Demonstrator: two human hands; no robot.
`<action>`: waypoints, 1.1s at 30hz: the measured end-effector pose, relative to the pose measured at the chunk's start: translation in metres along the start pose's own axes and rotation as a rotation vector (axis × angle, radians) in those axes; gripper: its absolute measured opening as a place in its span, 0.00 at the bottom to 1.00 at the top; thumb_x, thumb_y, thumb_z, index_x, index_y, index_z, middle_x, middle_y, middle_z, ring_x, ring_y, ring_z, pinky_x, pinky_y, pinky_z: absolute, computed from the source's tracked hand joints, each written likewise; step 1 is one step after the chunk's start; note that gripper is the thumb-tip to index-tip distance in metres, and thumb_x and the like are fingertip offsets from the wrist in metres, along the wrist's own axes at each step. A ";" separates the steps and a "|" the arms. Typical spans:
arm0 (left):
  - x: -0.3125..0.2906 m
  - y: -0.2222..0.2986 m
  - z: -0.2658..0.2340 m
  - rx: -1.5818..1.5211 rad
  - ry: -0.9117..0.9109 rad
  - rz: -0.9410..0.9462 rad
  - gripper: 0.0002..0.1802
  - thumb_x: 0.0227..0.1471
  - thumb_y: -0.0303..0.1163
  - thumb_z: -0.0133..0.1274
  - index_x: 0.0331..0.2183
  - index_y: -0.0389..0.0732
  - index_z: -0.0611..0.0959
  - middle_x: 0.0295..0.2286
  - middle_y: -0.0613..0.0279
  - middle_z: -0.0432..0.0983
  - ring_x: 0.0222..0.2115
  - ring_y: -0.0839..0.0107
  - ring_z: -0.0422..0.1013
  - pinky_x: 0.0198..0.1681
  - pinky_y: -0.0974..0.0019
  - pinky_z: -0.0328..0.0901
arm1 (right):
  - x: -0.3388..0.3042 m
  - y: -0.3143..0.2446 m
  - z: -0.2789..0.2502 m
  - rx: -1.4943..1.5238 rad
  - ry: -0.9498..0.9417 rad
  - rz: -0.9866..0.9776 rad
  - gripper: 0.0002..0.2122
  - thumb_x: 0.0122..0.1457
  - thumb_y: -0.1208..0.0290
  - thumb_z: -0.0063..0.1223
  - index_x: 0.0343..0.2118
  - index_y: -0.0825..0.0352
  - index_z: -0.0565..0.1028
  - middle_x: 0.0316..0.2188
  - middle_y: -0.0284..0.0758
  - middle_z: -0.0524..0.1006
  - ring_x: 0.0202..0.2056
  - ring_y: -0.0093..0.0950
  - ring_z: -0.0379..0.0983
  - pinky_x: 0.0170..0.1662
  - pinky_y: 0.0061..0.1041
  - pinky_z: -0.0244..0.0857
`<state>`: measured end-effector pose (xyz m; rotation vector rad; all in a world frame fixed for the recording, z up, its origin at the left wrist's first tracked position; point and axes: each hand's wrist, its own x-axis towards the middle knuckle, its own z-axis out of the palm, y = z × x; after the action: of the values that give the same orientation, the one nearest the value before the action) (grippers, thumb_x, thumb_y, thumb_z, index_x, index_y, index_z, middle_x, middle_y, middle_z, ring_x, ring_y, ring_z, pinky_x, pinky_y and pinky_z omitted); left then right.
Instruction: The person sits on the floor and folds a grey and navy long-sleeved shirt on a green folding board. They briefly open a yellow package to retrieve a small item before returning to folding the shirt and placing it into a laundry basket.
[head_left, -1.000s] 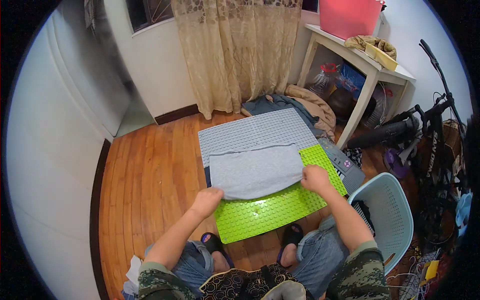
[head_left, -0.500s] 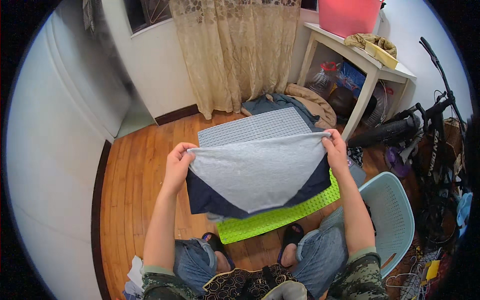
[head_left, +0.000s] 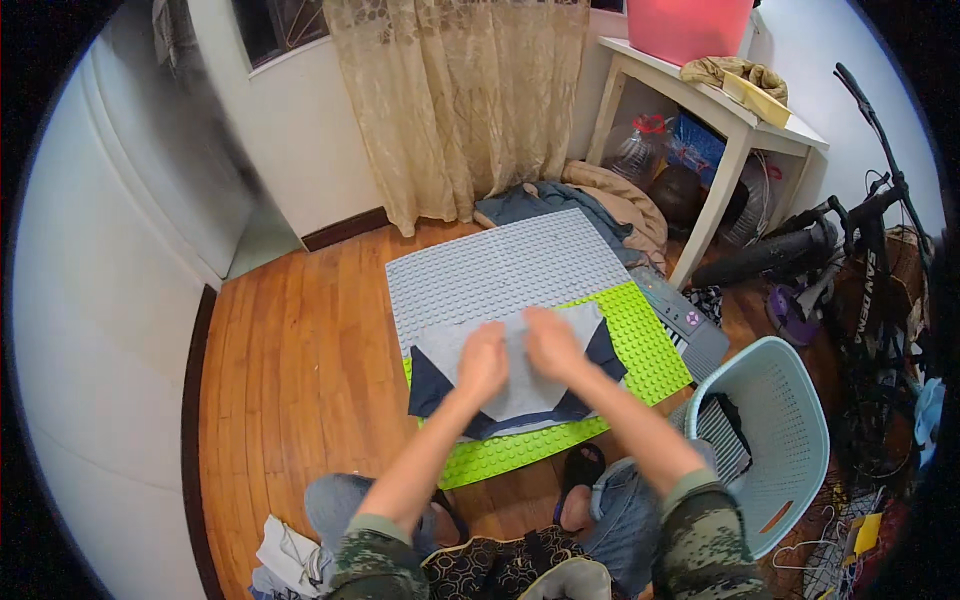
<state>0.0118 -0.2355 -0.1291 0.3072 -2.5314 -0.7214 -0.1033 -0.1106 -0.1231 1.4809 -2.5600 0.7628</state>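
Observation:
A grey short-sleeved shirt (head_left: 519, 386) with navy sleeves and a navy edge lies spread out and partly folded over. Under it is a low studded surface, half grey (head_left: 500, 262) and half lime green (head_left: 650, 345). My left hand (head_left: 484, 362) is over the middle of the shirt, with its fingers curled and blurred. Close beside it, to the right, my right hand (head_left: 550, 343) is near the shirt's far edge, smeared by motion. Whether either hand pinches the cloth cannot be made out.
To my right stands a light blue laundry basket (head_left: 775, 440) with a dark cloth inside. A keyboard (head_left: 685, 325) sits beside the studded surface. Beyond are a white table (head_left: 740, 150), a black bicycle (head_left: 870, 260) and heaped bedding (head_left: 620, 205). White cloth (head_left: 290, 550) lies at lower left.
The shirt, held up by its two far corners before, now lies on the studded surface. Both hands have left the corners and come together over its middle.

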 end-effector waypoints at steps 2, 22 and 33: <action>-0.004 0.011 0.036 0.119 -0.027 -0.039 0.23 0.47 0.31 0.44 0.47 0.35 0.70 0.48 0.46 0.64 0.51 0.53 0.59 0.54 0.53 0.52 | -0.010 -0.001 0.025 -0.002 -0.010 0.008 0.20 0.54 0.67 0.41 0.50 0.68 0.64 0.52 0.45 0.64 0.54 0.40 0.57 0.57 0.38 0.49; -0.060 -0.080 -0.054 0.401 0.085 -0.451 0.32 0.53 0.40 0.42 0.55 0.33 0.58 0.56 0.48 0.50 0.59 0.56 0.44 0.60 0.54 0.39 | -0.034 0.069 -0.054 -0.495 -0.230 0.437 0.28 0.55 0.49 0.41 0.55 0.60 0.59 0.56 0.47 0.56 0.58 0.42 0.51 0.58 0.42 0.46; -0.010 0.073 0.066 -0.828 0.193 -0.303 0.32 0.56 0.35 0.38 0.57 0.31 0.48 0.58 0.44 0.42 0.60 0.57 0.40 0.60 0.64 0.37 | -0.046 0.095 -0.056 -0.092 -0.158 0.741 0.30 0.42 0.54 0.59 0.40 0.78 0.68 0.39 0.54 0.71 0.43 0.45 0.69 0.45 0.35 0.64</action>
<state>-0.0190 -0.1423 -0.1428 0.4325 -1.8180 -1.6717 -0.1682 -0.0101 -0.1244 0.5474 -3.2306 0.5760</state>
